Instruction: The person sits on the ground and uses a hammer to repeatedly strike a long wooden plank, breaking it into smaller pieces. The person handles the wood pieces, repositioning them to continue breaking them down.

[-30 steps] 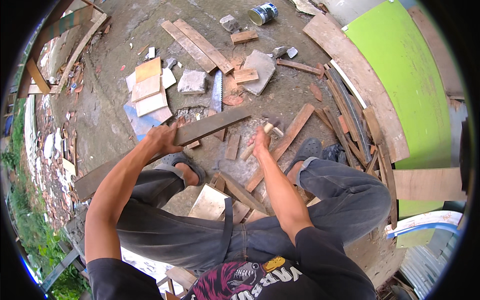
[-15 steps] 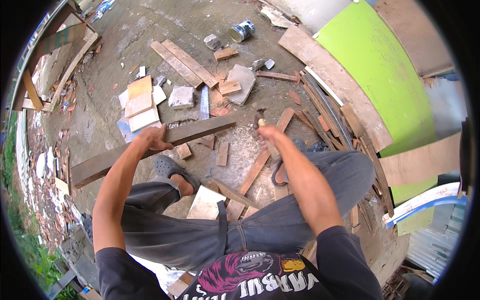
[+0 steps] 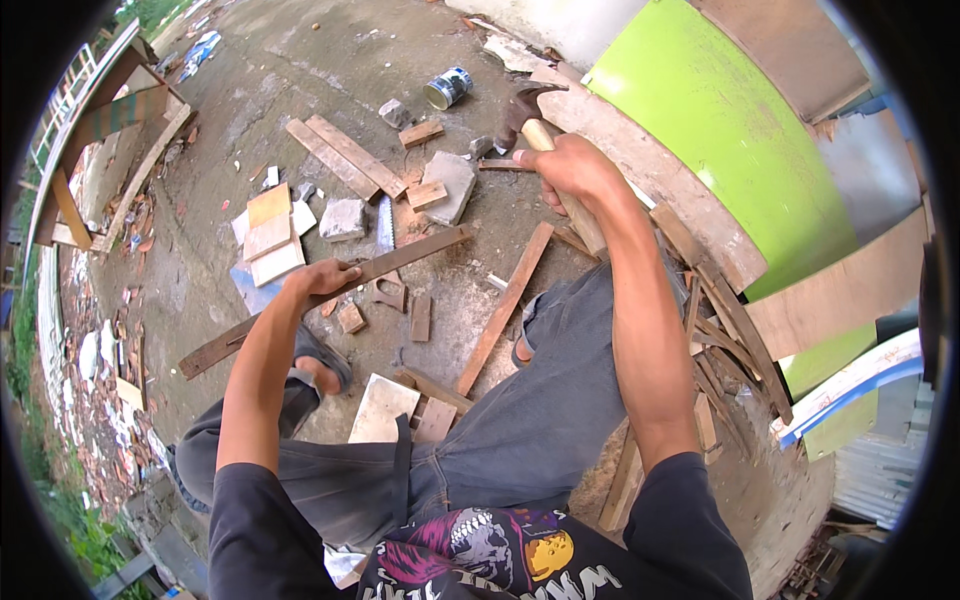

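Observation:
A long, weathered wooden plank slants across in front of me, its left end low and its right end farther off. Around its middle my left hand is closed, holding it above the ground. My right hand grips the wooden handle of a claw hammer, raised well apart from the plank. The hammer's dark head points up and away. Beyond the plank, a saw blade shows in part among the wood and stones; its handle cannot be made out.
Small wood blocks and a reddish batten lie near my feet. Farther off are a grey stone block, a flat stone slab, two boards and a tin can. A green panel stands at right.
My right hand has lifted the hammer up and away from between my knees. The plank has turned in my left hand, and its left end has come inward. My right leg has shifted.

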The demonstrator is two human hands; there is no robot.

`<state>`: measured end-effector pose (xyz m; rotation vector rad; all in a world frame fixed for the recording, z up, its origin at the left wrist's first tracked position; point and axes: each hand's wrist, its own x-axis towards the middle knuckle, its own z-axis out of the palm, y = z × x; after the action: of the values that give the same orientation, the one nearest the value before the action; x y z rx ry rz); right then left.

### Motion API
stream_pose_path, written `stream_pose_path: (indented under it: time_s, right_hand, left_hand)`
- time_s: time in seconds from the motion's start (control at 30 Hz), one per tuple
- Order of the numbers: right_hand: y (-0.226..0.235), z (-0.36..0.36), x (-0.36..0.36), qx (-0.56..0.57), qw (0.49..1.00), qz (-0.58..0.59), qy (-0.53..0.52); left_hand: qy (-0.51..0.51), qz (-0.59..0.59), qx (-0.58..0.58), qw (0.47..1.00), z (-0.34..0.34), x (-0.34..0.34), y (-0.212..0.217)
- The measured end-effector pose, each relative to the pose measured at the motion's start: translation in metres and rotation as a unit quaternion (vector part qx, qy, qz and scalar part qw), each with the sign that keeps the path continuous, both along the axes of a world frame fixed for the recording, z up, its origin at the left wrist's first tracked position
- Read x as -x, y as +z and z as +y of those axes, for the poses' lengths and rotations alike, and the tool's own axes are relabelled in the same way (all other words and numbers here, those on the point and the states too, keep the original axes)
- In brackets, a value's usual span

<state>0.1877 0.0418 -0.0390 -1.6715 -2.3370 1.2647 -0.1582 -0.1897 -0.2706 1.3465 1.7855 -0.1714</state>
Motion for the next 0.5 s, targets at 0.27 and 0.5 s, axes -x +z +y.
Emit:
stream_pose_path:
  time_s: [0.27, 0.5]
  right_hand:
    - [-0.015, 0.014, 0.001, -0.049, 0.991, -0.098, 0.073]
    - [-0.034, 0.021, -0.003, -0.067, 0.977, -0.192, 0.058]
  left_hand:
    - [-0.083, -0.003, -0.062, 0.995, -0.002, -0.049, -0.054]
    - [-0.06, 0.018, -0.118, 0.991, -0.008, -0.101, -0.148]
